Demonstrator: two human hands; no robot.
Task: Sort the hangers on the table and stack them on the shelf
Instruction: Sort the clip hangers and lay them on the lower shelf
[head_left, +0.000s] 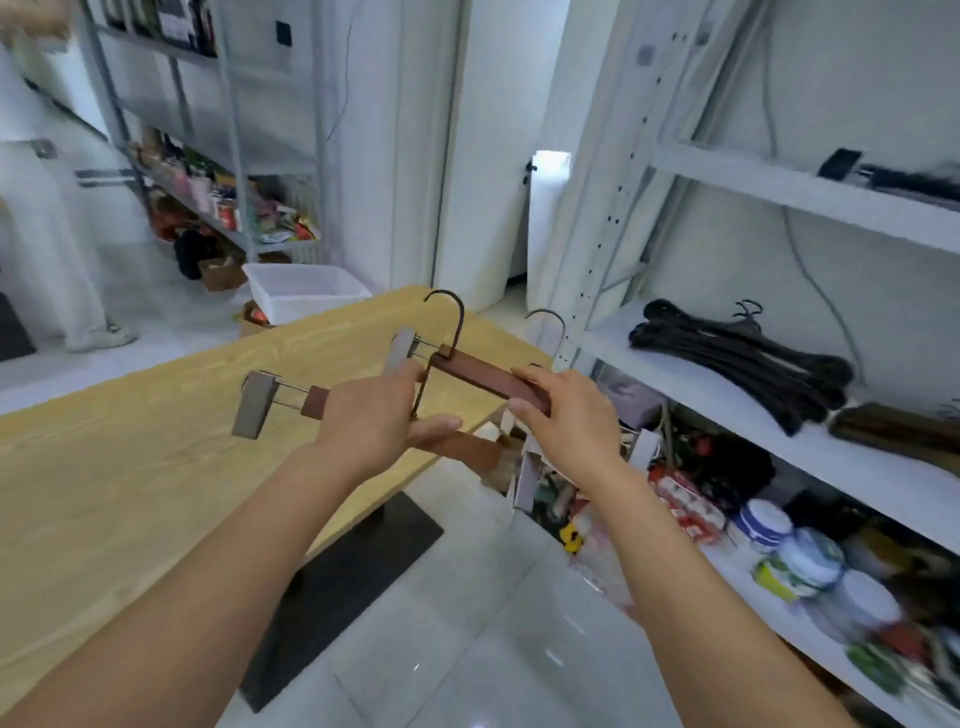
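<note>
Both hands are up in the air, between the worktop (130, 467) and the shelf (675, 374); they hold two brown wooden clip hangers, one over the other; the left hand (374, 421) grips the lower clip hanger (462, 448), with its fingers (431, 428) curled round the wooden bar; a grey metal clip (254, 405) sticks out past that hand on the left; the right hand (566, 415) pinches the right end of the upper clip hanger (483, 376), with its fingers (524, 378) bent over the top of the bar; two metal hooks poke up, one (449, 312) in the middle and one (548, 327) a bit more to the right; the picture is blurry, so I cannot tell if the two bars touch

I think the job is well along; a pile of black hangers (743, 364) already lies on the shelf, and some dark brown wooden hangers (893, 434) lie just beside it on the right; the part of the worktop that shows has no hangers on it, but not all of it is in view, so more may wait there; what is left, as far as I can see, is to line these two up and lay them on the shelf with the brown ones
</note>
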